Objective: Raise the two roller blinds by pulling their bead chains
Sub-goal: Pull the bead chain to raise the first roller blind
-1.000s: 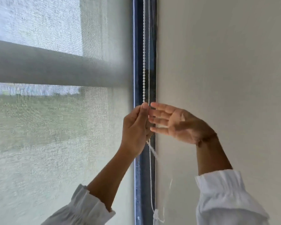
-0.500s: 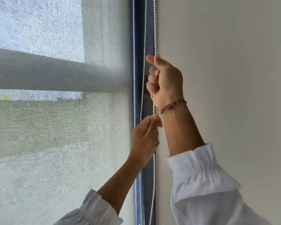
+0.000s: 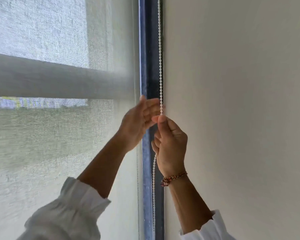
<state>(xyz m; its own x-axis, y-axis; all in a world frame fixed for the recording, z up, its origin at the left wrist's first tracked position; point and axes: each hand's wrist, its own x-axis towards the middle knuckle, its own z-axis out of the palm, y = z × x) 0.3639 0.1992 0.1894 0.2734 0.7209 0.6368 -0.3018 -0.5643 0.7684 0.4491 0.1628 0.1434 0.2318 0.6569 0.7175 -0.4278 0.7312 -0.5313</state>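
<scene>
A white bead chain [image 3: 160, 49] hangs down the dark blue window frame [image 3: 147, 49], close to the wall. My right hand [image 3: 171, 144] is pinched on the chain at mid-height; a slack length of chain hangs below it. My left hand [image 3: 139, 123] is just left of the chain with its fingers spread, holding nothing. The pale mesh roller blind [image 3: 59, 153] covers the window on the left, and a grey horizontal bar [image 3: 59, 82] shows through it.
A plain beige wall [image 3: 241, 101] fills the right side. White ruffled sleeves cover both forearms at the bottom. A beaded bracelet [image 3: 173, 177] sits on my right wrist.
My right hand has come down from high on the chain, still gripping it. My left hand has let go of the chain, risen and opened.
</scene>
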